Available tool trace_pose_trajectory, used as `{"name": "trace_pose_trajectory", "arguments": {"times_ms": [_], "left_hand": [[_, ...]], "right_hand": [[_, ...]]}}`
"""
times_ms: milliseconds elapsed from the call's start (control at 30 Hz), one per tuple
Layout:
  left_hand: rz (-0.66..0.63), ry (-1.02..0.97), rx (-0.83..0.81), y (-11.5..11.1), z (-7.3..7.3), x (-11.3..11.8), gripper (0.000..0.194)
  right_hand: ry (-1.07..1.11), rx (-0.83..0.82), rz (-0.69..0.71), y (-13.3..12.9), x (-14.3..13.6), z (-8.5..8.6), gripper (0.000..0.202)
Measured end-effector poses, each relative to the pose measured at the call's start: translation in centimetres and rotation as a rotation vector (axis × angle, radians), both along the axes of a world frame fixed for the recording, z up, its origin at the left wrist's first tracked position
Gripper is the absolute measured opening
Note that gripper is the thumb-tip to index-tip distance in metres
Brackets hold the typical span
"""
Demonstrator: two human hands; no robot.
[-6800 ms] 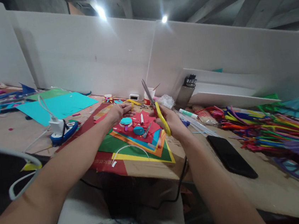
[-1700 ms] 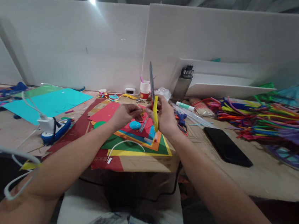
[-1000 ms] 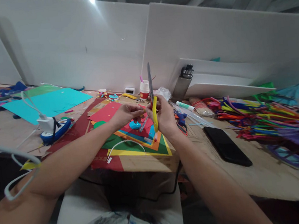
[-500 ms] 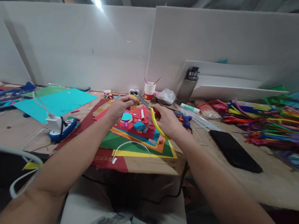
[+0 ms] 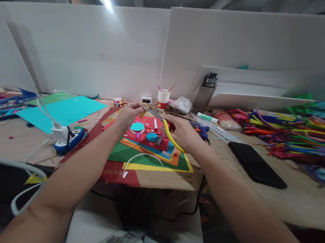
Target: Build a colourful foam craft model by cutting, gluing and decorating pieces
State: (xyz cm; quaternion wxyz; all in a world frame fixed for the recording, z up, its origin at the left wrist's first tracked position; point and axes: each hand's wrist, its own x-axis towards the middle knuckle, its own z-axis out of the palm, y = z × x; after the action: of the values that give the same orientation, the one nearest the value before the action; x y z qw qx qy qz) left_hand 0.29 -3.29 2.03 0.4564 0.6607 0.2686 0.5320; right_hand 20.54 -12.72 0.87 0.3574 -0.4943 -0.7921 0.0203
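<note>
"Gripping the yellow-handled scissors, the right hand had its fingers curled round the handles!"

"And the left hand?"

"Pinched nearly closed on a small yellow piece, above the red paper. The blades slanted far and left, tips right beside those fingertips; how wide they parted, I couldn't tell."

- Our right hand holds yellow-handled scissors, blades pointing towards our left hand.
- Our left hand pinches a small yellow piece near the blade tips.
- Below, we see coloured paper sheets stacked on the desk.
- To our right, a black phone lies near colourful pipe cleaners.
- Ahead, we see stacked paper cups.
</note>
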Motion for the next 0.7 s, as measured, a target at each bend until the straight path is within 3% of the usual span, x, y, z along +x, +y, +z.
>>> {"name": "trace_pose_trajectory", "arguments": {"times_ms": [400,700], "left_hand": [[-0.049,0.005,0.014,0.08,0.00,-0.23,0.006],[-0.064,-0.006,0.019,0.03,0.08,-0.30,0.005]], "right_hand": [[0.041,0.034,0.067,-0.54,-0.22,0.44,0.040],[0.051,0.018,0.029,-0.89,-0.39,0.65,0.033]]}}
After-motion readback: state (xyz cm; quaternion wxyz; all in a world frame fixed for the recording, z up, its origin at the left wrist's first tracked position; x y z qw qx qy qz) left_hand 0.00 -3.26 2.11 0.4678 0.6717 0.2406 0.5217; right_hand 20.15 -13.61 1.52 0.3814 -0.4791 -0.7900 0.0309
